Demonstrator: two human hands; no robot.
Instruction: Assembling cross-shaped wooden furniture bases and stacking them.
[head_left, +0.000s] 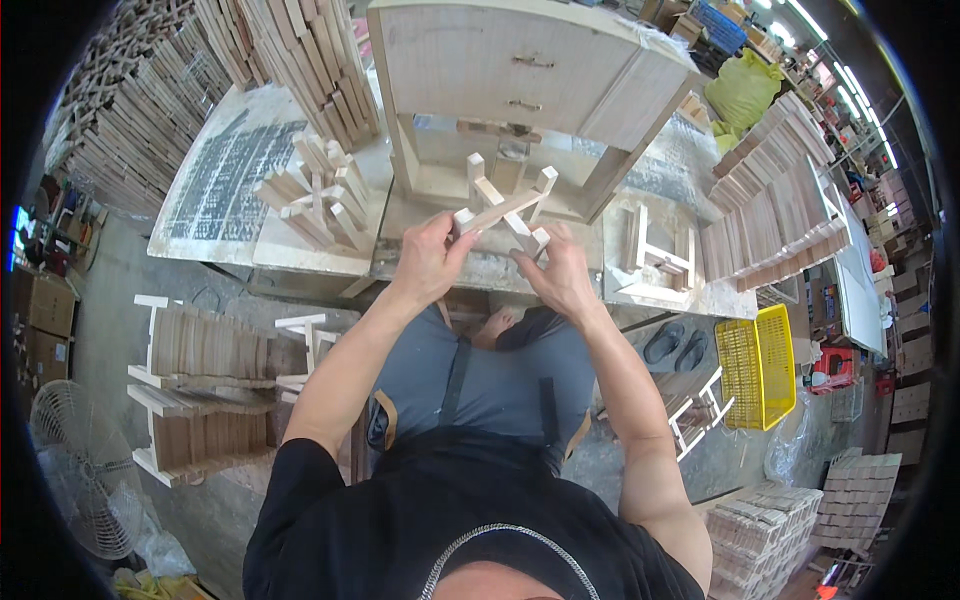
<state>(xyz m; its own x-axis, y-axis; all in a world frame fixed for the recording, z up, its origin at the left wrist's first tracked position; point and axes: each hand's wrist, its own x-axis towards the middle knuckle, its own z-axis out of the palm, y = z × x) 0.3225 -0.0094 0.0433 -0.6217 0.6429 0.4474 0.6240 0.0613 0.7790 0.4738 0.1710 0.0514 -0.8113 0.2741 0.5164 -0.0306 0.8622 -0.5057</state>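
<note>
I see one wooden frame (506,207), two crossed bars (489,213) running diagonally, four post ends (547,175) facing up; left hand (430,257) and right hand (560,272) each pinch a near corner

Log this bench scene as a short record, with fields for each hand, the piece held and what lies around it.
Left hand: left hand grips the near-left end of the held piece
Right hand: right hand grips its near-right end
Held piece: pale wooden X-shaped frame, square posts at the bar ends
Beyond: pale wooden cabinet with two small handles
Bench left: cluster of pale wooden posts and bars
Bench right: pale wooden rectangular frame
Floor right: yellow plastic basket, pair of dark sandals
</note>
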